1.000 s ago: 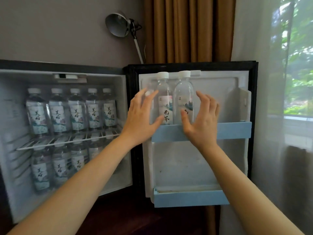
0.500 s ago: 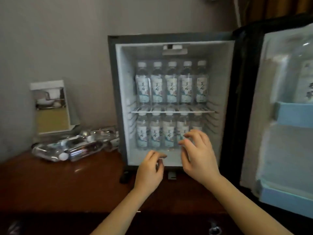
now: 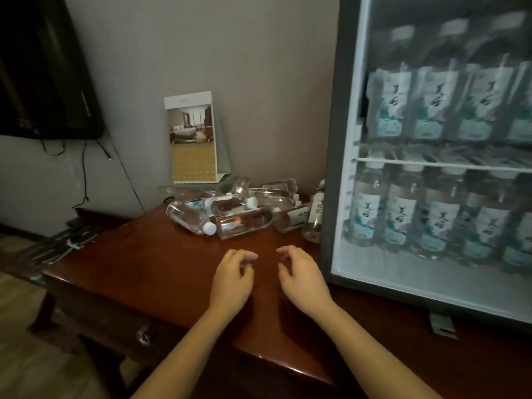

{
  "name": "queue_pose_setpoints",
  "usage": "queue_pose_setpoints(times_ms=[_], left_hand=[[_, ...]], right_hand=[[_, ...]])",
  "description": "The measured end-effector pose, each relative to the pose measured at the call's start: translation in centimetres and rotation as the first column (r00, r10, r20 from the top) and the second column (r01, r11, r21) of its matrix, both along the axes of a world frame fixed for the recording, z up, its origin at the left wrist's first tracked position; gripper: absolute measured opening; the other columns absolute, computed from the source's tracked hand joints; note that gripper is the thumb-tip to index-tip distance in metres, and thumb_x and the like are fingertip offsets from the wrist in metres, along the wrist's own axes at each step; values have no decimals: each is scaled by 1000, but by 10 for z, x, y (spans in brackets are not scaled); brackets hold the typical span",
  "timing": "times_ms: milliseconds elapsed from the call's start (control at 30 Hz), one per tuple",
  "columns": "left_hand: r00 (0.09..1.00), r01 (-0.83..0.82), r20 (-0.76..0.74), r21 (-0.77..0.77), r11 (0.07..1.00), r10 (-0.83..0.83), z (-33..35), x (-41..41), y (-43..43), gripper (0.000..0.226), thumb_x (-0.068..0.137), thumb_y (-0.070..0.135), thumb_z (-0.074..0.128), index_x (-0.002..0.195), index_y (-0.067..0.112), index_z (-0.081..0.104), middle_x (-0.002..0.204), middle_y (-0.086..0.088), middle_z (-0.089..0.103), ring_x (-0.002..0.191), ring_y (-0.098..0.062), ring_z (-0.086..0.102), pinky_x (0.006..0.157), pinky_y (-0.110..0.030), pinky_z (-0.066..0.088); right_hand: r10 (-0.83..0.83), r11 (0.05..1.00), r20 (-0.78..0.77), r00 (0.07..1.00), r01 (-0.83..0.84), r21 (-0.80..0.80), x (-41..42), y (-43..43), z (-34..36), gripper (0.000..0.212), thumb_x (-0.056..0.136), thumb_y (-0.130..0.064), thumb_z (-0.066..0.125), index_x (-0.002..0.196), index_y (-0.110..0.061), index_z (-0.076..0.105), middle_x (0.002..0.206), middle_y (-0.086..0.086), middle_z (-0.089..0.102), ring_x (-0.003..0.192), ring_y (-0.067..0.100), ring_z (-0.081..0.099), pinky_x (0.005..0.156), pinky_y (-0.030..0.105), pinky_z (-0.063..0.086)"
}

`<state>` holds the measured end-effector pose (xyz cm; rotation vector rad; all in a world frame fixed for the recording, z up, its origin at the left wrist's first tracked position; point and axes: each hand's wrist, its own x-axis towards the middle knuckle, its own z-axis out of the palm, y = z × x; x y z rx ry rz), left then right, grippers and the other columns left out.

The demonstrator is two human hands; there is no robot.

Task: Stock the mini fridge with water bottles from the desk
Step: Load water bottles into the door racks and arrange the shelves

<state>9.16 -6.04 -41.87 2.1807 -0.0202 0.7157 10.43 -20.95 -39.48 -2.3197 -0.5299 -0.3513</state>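
The loose water bottles (image 3: 230,210) lie on their sides in a heap at the back of the bench (image 3: 138,272), close to the wall and just left of the mini fridge (image 3: 335,133). Their caps point in mixed directions. The bottles overlap too much for a reliable count. One further bottle (image 3: 313,218) stands upright at the right end of the heap, just beside the fridge's left wall.

Your left hand (image 3: 231,279) and right hand (image 3: 302,276) are over the bare front part of the bench, nearer to you than the heap and apart from it. Both hands are palm down, with fingers loosely curled and holding nothing. They sit side by side with a narrow gap between them. The right hand is near the fridge's lower left corner. Whether either hand touches the bench surface cannot be told.

The fridge stands on the right part of the bench with its interior exposed. A wire shelf (image 3: 431,163) divides the interior. An upper row of bottles (image 3: 431,105) stands upright on the shelf. A lower row of bottles (image 3: 403,220) stands upright on the fridge floor. This area is blurred, so the labels show only as dark script on white and teal.

Behind the heap, a folded card stand (image 3: 193,139) bearing a room photograph stands upright. A dark screen (image 3: 43,73) hangs on the wall at upper left, with cables (image 3: 83,174) trailing below it.
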Motion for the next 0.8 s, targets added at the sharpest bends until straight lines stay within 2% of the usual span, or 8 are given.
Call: queue_pose_setpoints(times_ms=[100, 267, 367, 433, 567, 667, 733, 800], left_hand=[[995, 19, -92, -38, 999, -23, 2, 29, 2, 27, 86, 1, 54, 100, 23, 60, 101, 7, 52, 89, -10, 55, 83, -21, 43], [968, 99, -229, -10, 995, -99, 5, 81, -12, 35, 88, 10, 55, 122, 18, 52, 120, 0, 44, 94, -12, 54, 91, -24, 43], [957, 122, -263, -36, 992, -127, 11, 114, -29, 37, 88, 13, 55, 125, 15, 49, 123, -2, 42, 109, -17, 52, 95, -23, 39], [950, 125, -271, -131, 983, -157, 15, 133, -43, 34, 89, 13, 55, 123, 11, 52, 122, -4, 49, 113, -19, 51, 94, -23, 39], [950, 74, -250, -404, 912, -188, 9, 155, -54, 25, 93, 15, 50, 117, 11, 57, 118, -8, 60, 110, -24, 58, 95, -37, 47], [933, 145, -243, -425, 893, -267, 11, 155, -52, 24, 97, 17, 44, 115, 14, 59, 114, -6, 62, 104, -22, 60, 95, -43, 48], [890, 212, -248, -516, 830, -382, 14, 149, -50, 22, 99, 22, 40, 108, 20, 60, 110, -3, 63, 106, -22, 59, 97, -42, 47], [820, 260, -270, -609, 749, -504, 17, 143, -49, 27, 100, 31, 36, 108, 22, 60, 109, 1, 64, 107, -16, 59, 93, -32, 49]], right_hand=[[-82, 983, -188, 979, 110, 144, 33, 27, 3, 44, 92, -18, 51, 134, -16, 41, 130, 7, 49, 124, 23, 44, 103, 32, 37], [-358, 890, -244, 901, 408, 202, 69, 31, -1, 49, 95, -17, 46, 141, -13, 30, 148, 11, 28, 138, 27, 25, 111, 35, 26], [-385, 844, -324, 864, 471, 255, 79, 31, -4, 52, 95, -16, 46, 143, -13, 26, 151, 12, 18, 140, 27, 20, 112, 34, 23], [-378, 831, -359, 854, 484, 276, 81, 31, -7, 54, 94, -15, 47, 143, -14, 24, 151, 14, 15, 139, 29, 24, 110, 36, 27], [-368, 824, -431, 824, 504, 260, 83, 33, -10, 67, 94, -16, 47, 149, -19, 7, 154, 16, 4, 139, 32, 23, 109, 40, 30], [-383, 829, -487, 785, 524, 193, 83, 35, -8, 82, 92, -17, 49, 149, -21, -10, 155, 15, -11, 143, 34, 11, 112, 43, 26], [-380, 838, -511, 771, 521, 164, 82, 36, -8, 87, 90, -16, 51, 149, -21, -14, 155, 13, -17, 144, 35, 7, 112, 44, 25], [-375, 856, -489, 787, 497, 143, 80, 35, -9, 89, 88, -16, 52, 149, -21, -13, 154, 10, -21, 144, 34, 5, 113, 44, 23]])
